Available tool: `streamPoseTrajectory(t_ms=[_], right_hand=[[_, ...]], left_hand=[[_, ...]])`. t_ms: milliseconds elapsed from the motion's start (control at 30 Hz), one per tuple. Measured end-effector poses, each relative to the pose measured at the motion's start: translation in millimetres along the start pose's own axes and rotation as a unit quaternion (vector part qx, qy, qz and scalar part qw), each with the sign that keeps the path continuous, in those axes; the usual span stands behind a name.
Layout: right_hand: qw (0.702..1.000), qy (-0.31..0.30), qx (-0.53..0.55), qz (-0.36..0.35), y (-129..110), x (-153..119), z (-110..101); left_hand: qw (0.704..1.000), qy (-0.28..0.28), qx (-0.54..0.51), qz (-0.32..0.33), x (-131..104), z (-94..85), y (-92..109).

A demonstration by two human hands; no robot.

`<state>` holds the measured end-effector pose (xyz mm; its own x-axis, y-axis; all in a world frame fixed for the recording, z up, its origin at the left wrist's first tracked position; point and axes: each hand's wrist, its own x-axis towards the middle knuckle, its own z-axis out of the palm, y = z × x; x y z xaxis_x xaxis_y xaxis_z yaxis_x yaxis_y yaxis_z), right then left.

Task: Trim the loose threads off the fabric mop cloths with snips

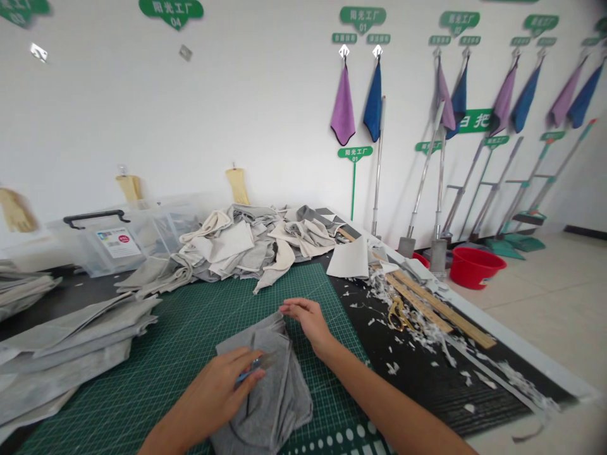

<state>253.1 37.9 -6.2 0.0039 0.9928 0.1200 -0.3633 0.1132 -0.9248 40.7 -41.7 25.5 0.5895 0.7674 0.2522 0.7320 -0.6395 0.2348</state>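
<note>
A stack of grey cloth pieces (265,395) lies on the green cutting mat (190,335) in front of me. My left hand (222,388) is over the stack, closed around small blue-handled thread snips (247,374). Their metal tip is blurred and points right, above the cloth. At the stack's far corner, the fingertips of my right hand (310,322) are pinched together on the cloth edge. Whether a loose thread is also between them is too small to tell.
A heap of grey and cream cloth (246,237) covers the mat's far edge. Layered cloth (71,354) lies left, before a clear plastic box (114,243). Wooden rulers (441,309), gold scissors (398,315) and white scraps lie right. A red basin (475,266) stands on the floor.
</note>
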Motion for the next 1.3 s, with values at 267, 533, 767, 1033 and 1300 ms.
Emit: streamPoseTrajectory(t_ms=[267,533,767,1033,1300], right_hand=[[1.0,0.005,-0.021,0.023,0.4,-2.0,0.4],[0.998,-0.006,-0.043,0.041,-2.9,-4.5,0.8],[0.998,-0.004,-0.056,0.037,1.8,-2.6,-0.7],[0.993,-0.009,-0.114,0.028,2.8,5.1,-3.0],[0.95,-0.093,-0.298,0.026,-16.3,-19.2,-32.6]], left_hand=[[1.0,0.005,-0.001,0.004,2.5,3.3,-3.7],[1.0,-0.006,0.012,-0.005,-10.3,2.6,-15.2],[0.999,0.037,0.029,-0.02,-16.1,3.3,-22.6],[0.998,0.037,0.04,-0.021,-21.7,-5.6,-24.4],[0.999,0.037,0.038,0.006,-18.8,-4.6,-31.4]])
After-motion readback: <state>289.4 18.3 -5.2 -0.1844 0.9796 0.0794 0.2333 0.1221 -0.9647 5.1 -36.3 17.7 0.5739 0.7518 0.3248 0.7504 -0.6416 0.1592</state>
